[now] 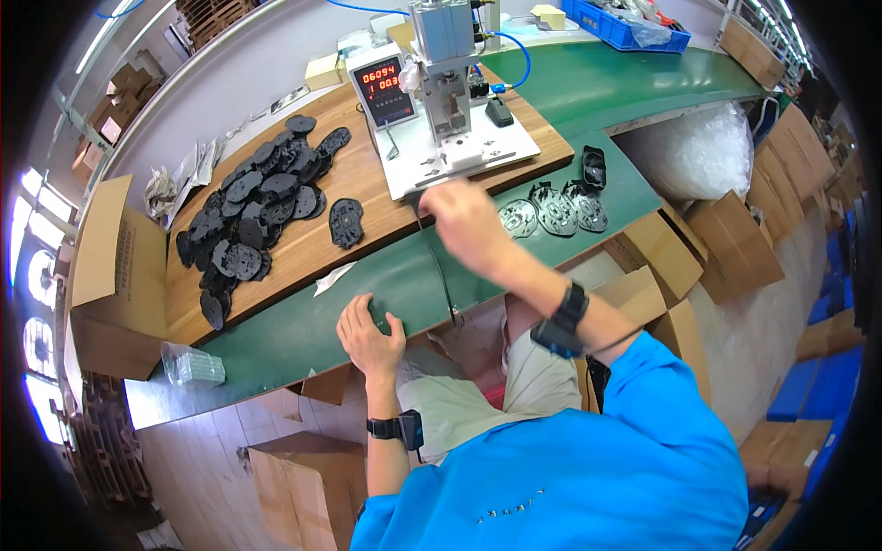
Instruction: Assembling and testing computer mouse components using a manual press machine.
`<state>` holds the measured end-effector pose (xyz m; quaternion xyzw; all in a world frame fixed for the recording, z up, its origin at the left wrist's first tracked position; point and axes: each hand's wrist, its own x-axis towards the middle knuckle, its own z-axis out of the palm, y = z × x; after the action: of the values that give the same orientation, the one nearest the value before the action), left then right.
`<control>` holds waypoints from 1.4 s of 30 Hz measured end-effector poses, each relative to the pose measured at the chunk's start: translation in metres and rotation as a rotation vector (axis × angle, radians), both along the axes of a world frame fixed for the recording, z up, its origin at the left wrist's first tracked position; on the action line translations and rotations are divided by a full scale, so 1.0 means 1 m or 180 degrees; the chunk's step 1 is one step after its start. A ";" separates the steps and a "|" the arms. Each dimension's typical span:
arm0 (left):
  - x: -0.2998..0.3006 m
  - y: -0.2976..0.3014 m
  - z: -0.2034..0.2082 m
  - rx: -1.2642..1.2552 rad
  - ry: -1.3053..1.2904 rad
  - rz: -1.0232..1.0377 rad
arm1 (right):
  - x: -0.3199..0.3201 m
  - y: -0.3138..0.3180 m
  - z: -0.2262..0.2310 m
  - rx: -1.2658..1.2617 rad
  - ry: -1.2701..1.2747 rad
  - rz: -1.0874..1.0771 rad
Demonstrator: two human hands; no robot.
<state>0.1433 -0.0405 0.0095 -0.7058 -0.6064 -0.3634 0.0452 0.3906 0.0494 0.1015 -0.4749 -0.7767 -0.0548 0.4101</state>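
My right hand (466, 225) is at the front left corner of the white base plate (473, 163) of a bench press (447, 87). Its fingers are closed, with a small dark piece at their tips that I cannot make out. A thin black cable (439, 266) hangs down past this hand over the table edge. My left hand (369, 335) rests near the green table's edge, thumb apart from the fingers, holding nothing. A single black plastic shell (345, 223) lies on the wooden board (381, 216), between the press and a heap of similar black shells (266, 188).
Right of the press lie several shells with pale insides (558, 211) and a black part (594, 168). A control box (379, 84) with red digits stands left of it. A cardboard box (119, 275) and a clear plastic pack (193, 365) sit at the left. A blue crate (625, 35) is behind.
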 end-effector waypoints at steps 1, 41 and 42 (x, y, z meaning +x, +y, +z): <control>-0.002 -0.001 -0.001 0.0000 -0.0099 0.0035 | -0.014 -0.019 -0.009 0.0046 0.0098 0.0368; -0.078 0.118 0.025 -0.0189 0.0719 0.0716 | 0.104 0.128 -0.023 -0.1356 0.1830 -0.0150; -0.068 0.116 0.034 -0.0037 0.0636 0.0603 | 0.106 0.131 -0.021 -0.1450 0.1797 -0.0116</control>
<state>0.0756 0.0759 0.0431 -0.6784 -0.6649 -0.2819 0.1354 0.4962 0.1803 0.0806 -0.5642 -0.6166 0.2457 0.4910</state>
